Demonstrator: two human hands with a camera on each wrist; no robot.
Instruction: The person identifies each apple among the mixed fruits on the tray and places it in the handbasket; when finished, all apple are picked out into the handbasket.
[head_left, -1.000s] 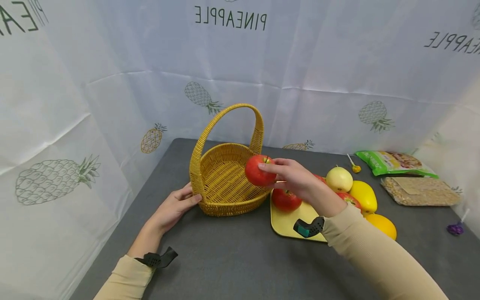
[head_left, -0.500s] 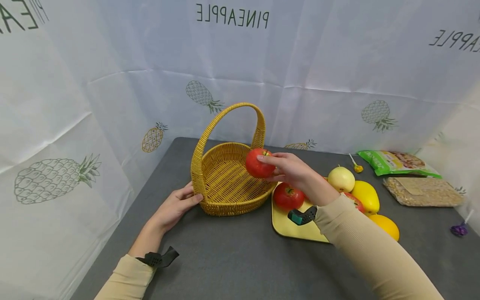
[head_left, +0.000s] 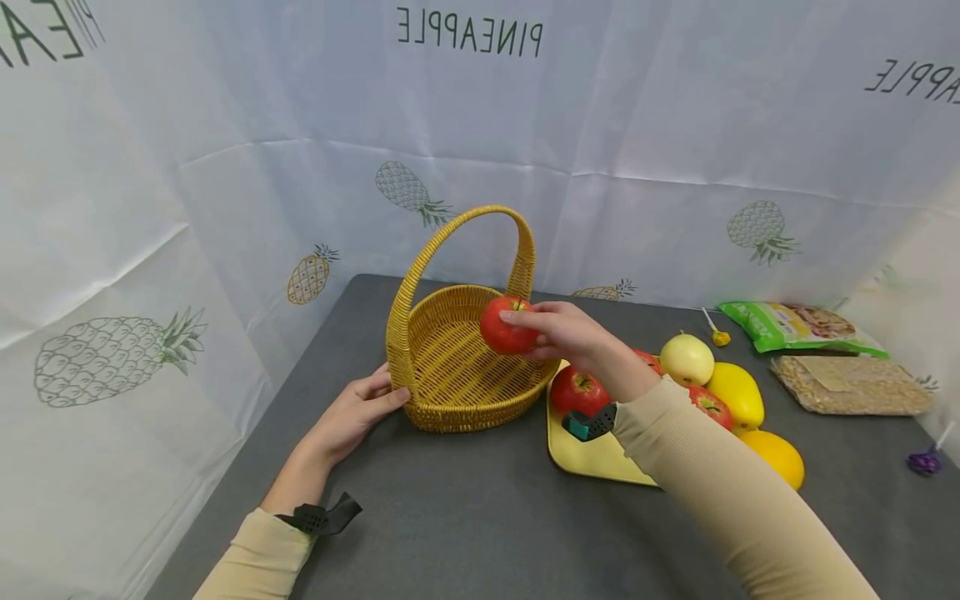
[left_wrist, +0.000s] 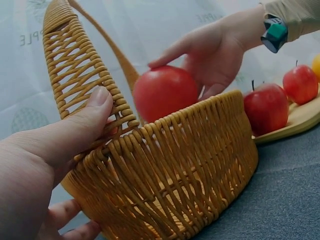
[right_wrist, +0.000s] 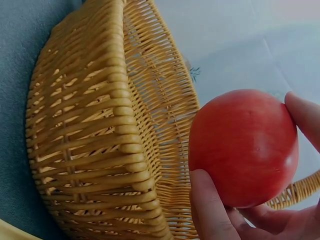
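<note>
The right hand [head_left: 570,337] held a red apple [head_left: 507,326] in its fingertips, fingers curled round the fruit's far side and thumb beneath, as the right wrist view showed closely. The apple hung above the basket [head_left: 457,367], over its right-hand rim and inside the arch of the handle [head_left: 459,227], touching no wicker.

Against the picture a second earlier, the apple had moved left and a little up, from just outside the rim to above the basket's floor. The left hand [head_left: 348,417] had not shifted: its thumb lay over the base of the handle and its fingers rested against the near wall, bracing the basket on the grey surface [head_left: 465,517]. In my judgement the carry was nearly done and only the lowering remained.

The apple was nearly round, with no real long axis; its stem end pointed upward, slightly toward the person.

Right of the basket, a yellow tray [head_left: 592,454] carried another red apple [head_left: 579,390], with a pale apple [head_left: 686,359], a mango [head_left: 737,393] and an orange [head_left: 776,457] beyond.
</note>
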